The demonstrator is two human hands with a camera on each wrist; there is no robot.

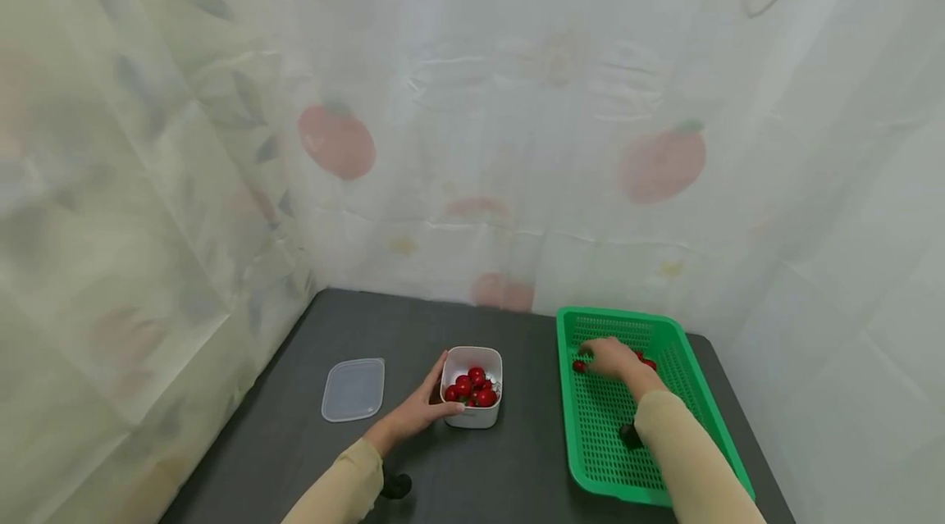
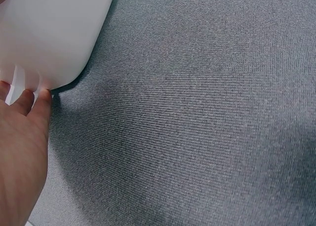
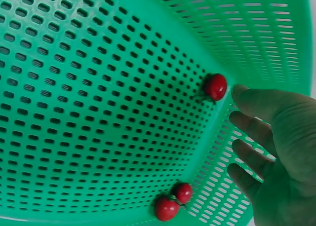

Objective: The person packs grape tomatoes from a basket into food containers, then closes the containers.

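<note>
A white square container [image 1: 472, 418] on the dark table holds several red cherry tomatoes [image 1: 477, 376]. My left hand [image 1: 417, 412] grips its left side, thumb at the front corner and fingers along the wall. In the left wrist view those fingertips [image 2: 43, 98] press the container's smooth side. Inside the green basket [image 1: 567, 401], my right hand [image 1: 611, 357] reaches down near the far left corner. The right wrist view has its fingers spread, with the thumb close beside a single cherry tomato [image 3: 216, 87]. Two more cherry tomatoes [image 3: 167, 208] lie together near the basket's end wall.
A translucent square lid [image 1: 353, 390] lies flat on the table, left of the container. Patterned curtains [image 1: 472, 179] hang behind the table and at both sides. The basket's raised, perforated walls surround my right hand. Grey woven cloth [image 2: 197, 97] covers the tabletop.
</note>
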